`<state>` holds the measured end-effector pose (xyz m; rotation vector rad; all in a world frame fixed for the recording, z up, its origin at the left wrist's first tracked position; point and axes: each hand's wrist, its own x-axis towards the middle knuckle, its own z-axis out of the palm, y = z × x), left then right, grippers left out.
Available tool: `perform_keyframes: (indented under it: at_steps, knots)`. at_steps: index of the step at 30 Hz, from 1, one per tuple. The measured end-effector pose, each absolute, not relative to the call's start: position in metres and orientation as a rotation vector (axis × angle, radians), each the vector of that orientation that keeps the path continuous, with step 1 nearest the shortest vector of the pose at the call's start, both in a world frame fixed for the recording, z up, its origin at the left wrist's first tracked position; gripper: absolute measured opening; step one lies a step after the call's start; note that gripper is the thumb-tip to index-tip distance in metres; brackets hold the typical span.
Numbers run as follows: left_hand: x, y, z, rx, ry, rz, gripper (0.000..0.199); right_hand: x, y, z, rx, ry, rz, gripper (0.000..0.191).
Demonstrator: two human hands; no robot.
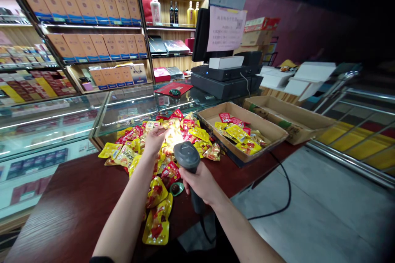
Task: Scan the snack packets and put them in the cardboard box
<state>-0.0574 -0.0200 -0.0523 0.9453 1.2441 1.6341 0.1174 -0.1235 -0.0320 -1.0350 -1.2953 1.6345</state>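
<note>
My right hand [199, 181] is wrapped round the handle of a dark grey barcode scanner [187, 154]. Bright light from the scanner falls on gold packets just ahead of it. My left hand [155, 140] reaches into the heap of red, yellow and gold snack packets [132, 154], its fingers closed at the edge of a lit gold snack packet [171, 125]. Glare hides part of that packet. Close to my right hand lies a small green-edged dish or wrapper [176, 189] with a dark round thing in it. Yellow packets [156, 228] lie at the table's near edge.
A cardboard tray [212, 125] holding several packets stands right of the heap, with another cardboard box [304, 125] beyond. Behind are a glass counter [129, 104], a cash drawer [224, 86] and a monitor [201, 35]. The scanner's cable [288, 189] loops over the right side.
</note>
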Motion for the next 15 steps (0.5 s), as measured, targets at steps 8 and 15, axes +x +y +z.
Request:
perform_keyframes:
  at_steps: [8, 15]
  knots:
    - [-0.055, -0.023, -0.048, 0.919, 1.274, 1.602, 0.046, 0.118, -0.106, -0.035, -0.939, -1.247, 1.468, 0.018]
    - [-0.049, -0.036, -0.041, 1.137, 1.41, 1.289, 0.042, 0.119, -0.048, -0.017, -0.977, -1.068, 1.69, 0.019]
